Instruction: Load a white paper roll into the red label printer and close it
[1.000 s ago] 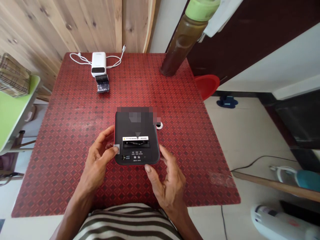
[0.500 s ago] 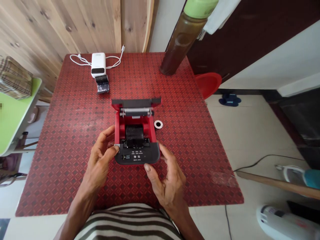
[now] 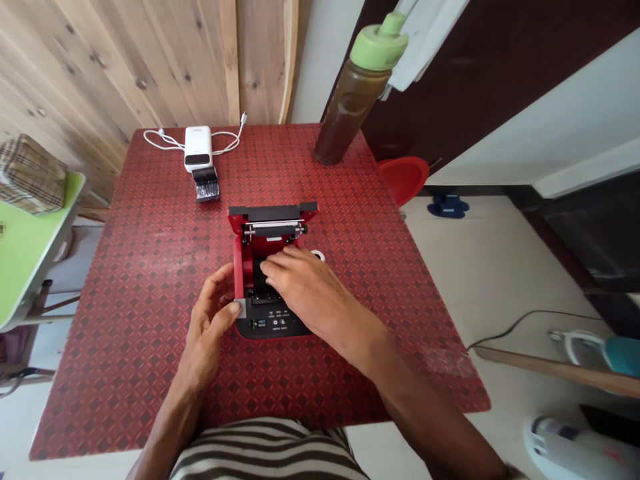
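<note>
"Where is the red-and-black device (image 3: 265,312)?"

"On the patterned red table (image 3: 145,300), right before the person, its lid (image 3: 273,213) raised."

"And the left hand (image 3: 210,327)?"

"Clamped on the near left corner — thumb on top, fingers against the side wall, partly in shadow."

"The right hand (image 3: 305,283)?"

"Over the open compartment, fingers close together. I can't tell whether they pinch the black material (image 3: 257,275) inside; the hand covers most of it, and the front panel's right end too."

"What's that white edge behind the knuckles?"

"A white roll (image 3: 319,255) — half hidden. The white machine (image 3: 575,450) on the floor is cut off below."
</note>
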Demonstrator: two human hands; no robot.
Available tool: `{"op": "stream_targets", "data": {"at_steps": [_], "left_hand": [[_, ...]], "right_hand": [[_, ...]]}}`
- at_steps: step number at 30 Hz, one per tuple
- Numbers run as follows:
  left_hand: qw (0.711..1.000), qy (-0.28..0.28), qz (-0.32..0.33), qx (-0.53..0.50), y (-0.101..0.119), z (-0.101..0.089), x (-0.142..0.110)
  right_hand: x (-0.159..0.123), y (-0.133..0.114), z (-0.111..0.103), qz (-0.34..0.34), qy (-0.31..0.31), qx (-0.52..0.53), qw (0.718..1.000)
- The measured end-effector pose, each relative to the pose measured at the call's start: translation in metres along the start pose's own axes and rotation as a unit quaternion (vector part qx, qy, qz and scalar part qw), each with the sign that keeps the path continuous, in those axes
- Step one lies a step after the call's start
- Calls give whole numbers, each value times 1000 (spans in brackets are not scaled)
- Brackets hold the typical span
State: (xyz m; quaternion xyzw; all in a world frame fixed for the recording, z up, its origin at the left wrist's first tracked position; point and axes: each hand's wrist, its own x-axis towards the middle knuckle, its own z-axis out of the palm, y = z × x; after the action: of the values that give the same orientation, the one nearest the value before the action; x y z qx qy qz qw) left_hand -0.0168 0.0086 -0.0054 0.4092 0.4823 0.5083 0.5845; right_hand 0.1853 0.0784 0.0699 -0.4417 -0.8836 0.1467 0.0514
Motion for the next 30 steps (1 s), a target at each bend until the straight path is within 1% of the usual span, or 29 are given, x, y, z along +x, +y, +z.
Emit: {"op": "stream_targets", "data": {"at_steps": [1,2,4,7,12,16,18,21,25,27,30], "left_hand": [[1000,-3,1,-6,-1,-1,0],[1000,-5,0,-11,-2,-1,0],[1000,-8,-3,-17,-4,-2,0],[1000,-5,-9,-20,-3,-3,0],[1000,-4,-18,-13,-1,-2,-1],[1000,-4,-15,-11,-2,-3,-2],[1000,-4,-13,-10,-2,-3,-2],[1000,-2,-12,-4,-1,-2,-2],[1000,3,-11,4,2,0,-1],[1000,3,-11,4,2,0,-1],[1000,-1,-14,-4,1,0,-1]], "right_hand": [[8,-2,-3,14,-40,-11,999],[15,-3,-5,25,-66,-19,997],[25,-6,-9,41,-91,-32,995],[35,-10,-13,52,-111,-53,991],[45,-14,-12,73,-132,-83,985],[44,-14,-10,67,-119,-81,987],[42,-14,-9,76,-110,-82,988],[37,-14,-8,97,-83,-82,988],[26,-17,-5,86,-18,-76,993],[16,-19,-3,74,37,-76,994],[-6,-21,-6,48,168,-61,983]]}}
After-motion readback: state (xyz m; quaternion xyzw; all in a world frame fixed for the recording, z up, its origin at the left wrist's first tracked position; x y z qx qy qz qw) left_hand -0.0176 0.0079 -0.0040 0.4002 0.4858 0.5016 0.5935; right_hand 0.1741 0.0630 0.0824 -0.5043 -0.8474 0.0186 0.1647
